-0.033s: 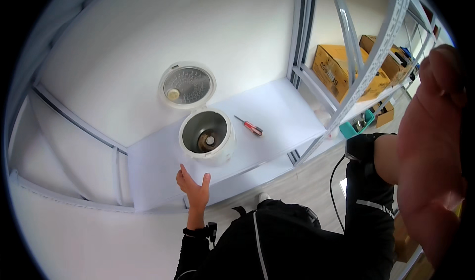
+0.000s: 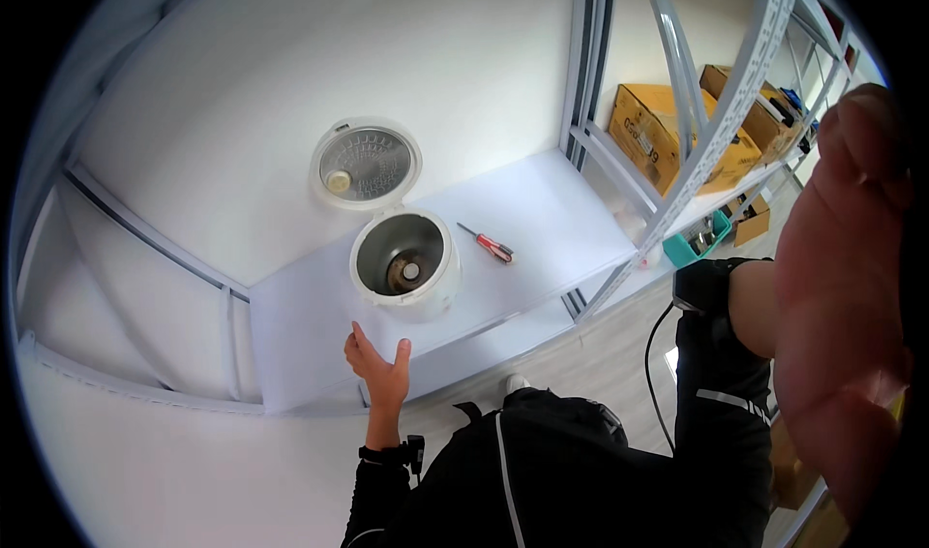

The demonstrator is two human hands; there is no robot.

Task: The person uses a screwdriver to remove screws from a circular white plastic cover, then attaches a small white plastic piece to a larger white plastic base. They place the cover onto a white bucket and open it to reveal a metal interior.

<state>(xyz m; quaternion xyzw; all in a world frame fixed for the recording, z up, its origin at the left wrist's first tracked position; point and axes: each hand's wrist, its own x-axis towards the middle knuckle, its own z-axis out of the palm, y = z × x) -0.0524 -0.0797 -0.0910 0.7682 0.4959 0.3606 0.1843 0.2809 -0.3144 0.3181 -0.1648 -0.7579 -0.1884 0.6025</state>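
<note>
A white rice cooker (image 2: 440, 291) stands on the white shelf board, its round lid (image 2: 373, 166) tipped back against the wall. No inner pot sits in it: the grey well shows a round metal knob at the centre and brown staining around it. To its right lies a screwdriver (image 2: 494, 248) with a red and dark handle, its tip toward the cooker. My left hand (image 2: 383, 369) hovers just in front of the cooker, thumb and fingers apart, holding nothing. Very large at the right rim, my right hand (image 2: 840, 287) is raised close to the camera; its fingers are partly cut off.
The white shelf board (image 2: 552, 209) is framed by grey metal uprights (image 2: 590, 54). On a neighbouring rack at the right are cardboard boxes (image 2: 644, 132), with a teal bin (image 2: 699, 243) lower down. A dark cable (image 2: 650, 374) hangs beside my right arm.
</note>
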